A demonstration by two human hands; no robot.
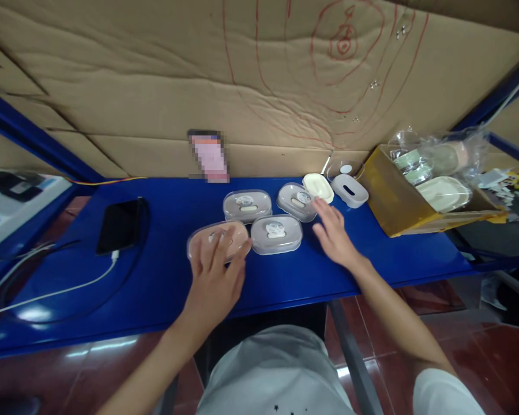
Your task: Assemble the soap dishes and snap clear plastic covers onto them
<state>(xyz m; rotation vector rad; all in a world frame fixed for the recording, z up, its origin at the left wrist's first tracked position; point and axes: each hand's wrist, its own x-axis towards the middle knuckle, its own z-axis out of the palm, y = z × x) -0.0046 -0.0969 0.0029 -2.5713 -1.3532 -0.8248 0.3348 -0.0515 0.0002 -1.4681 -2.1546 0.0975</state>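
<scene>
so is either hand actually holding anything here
Nothing is gripped. The left hand rests flat on the pink case's lid; the right hand is open, empty.

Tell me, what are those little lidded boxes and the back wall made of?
The boxes look like plastic: glossy clear lids you can see through, over pale or pink bases. The left hand rests on the pink one. The wall is matte brown cardboard, creased, with red pen lines.

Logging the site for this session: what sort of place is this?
Probably a small packing or assembly bench, not a home. A blue metal shelf-table backed with flattened cardboard carries several identical clear-lidded cases, and a box of bagged parts stands at the right. The left hand rests on a pink case.
</scene>
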